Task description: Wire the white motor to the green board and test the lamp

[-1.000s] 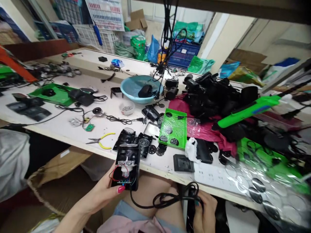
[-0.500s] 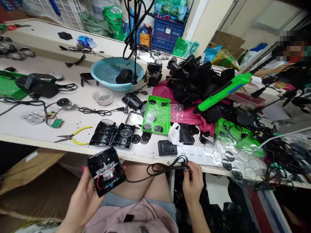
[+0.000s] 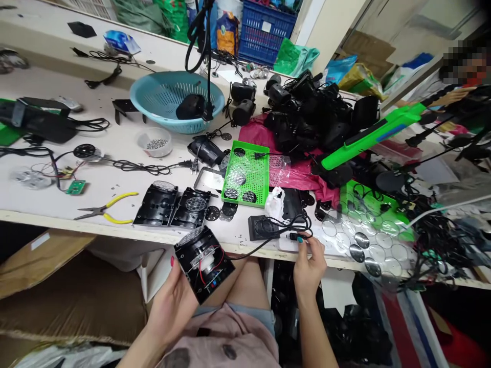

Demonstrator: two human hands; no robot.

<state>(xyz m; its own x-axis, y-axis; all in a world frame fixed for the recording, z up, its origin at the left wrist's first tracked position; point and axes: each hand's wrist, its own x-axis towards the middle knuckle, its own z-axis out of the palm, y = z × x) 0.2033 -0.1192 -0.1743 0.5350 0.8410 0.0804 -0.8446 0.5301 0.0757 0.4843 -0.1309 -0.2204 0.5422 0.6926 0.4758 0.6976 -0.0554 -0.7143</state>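
Note:
My left hand (image 3: pixel 174 301) grips an open black plastic housing (image 3: pixel 203 266) with red wires, a white part and a small circuit board inside. A black cable (image 3: pixel 251 250) runs from this housing to my right hand (image 3: pixel 310 263), whose fingers pinch the plug end (image 3: pixel 298 236) at the table's front edge. The cable's coiled loops lie over a black rectangular part (image 3: pixel 263 228). Two open black housing halves (image 3: pixel 155 207) rest on the table beyond my left hand, with round mesh grilles. Yellow-handled pliers (image 3: pixel 107 208) lie to their left.
A blue colander (image 3: pixel 153 97) and a tub of screws (image 3: pixel 155 142) stand farther back. A green perforated tray (image 3: pixel 255 179) sits mid-table. Black devices (image 3: pixel 307 110) are heaped on pink plastic at the right. Clear discs (image 3: pixel 360 255) lie near the right front edge. A cable (image 3: pixel 209 61) hangs from above.
My left hand has moved right with the housing and tilted it. My right hand has risen slightly with the plug end, bringing the cable loops over the table edge. The view has shifted.

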